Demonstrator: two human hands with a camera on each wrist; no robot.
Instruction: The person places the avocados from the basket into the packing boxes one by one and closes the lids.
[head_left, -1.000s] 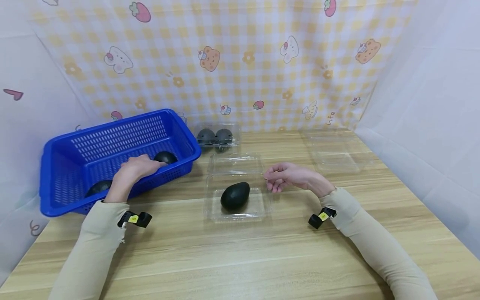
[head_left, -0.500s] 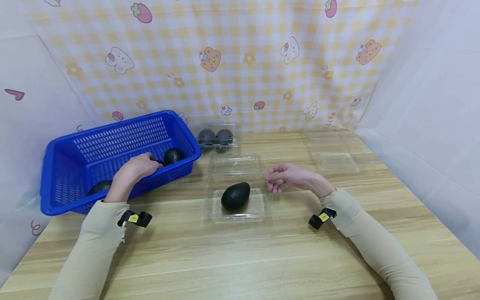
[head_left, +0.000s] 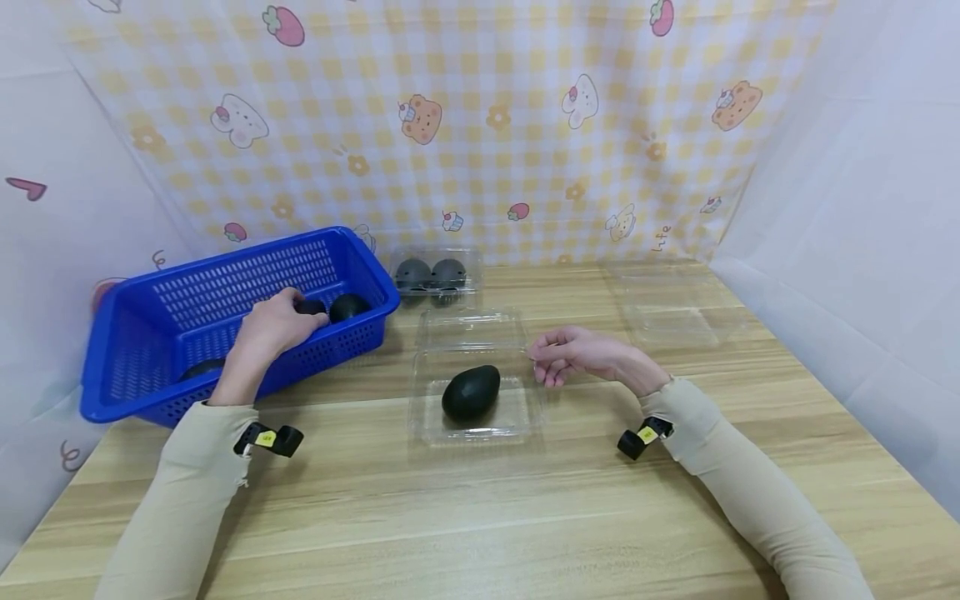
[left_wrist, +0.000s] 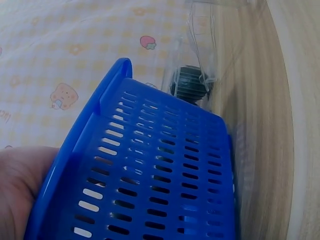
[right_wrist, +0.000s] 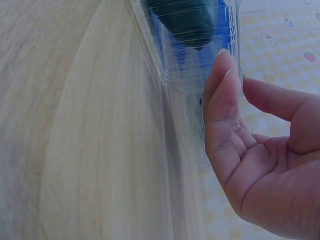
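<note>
Left hand (head_left: pixel 274 325) around avocado (head_left: pixel 309 307)

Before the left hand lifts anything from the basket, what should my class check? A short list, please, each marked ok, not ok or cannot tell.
1. Left hand has hold of an avocado: ok, fingers and thumb are round it.
2. That avocado clear of the basket: not ok, it is inside, behind the near wall.
3. Firmness of that hold: cannot tell; the basket hides it in the left wrist view.
4. Clear box open: ok, its lid is swung back.
5. Room inside: ok, another avocado lies there with bare floor beside it.
6. Right hand at the box: ok, fingertips pinch its edge.
</note>
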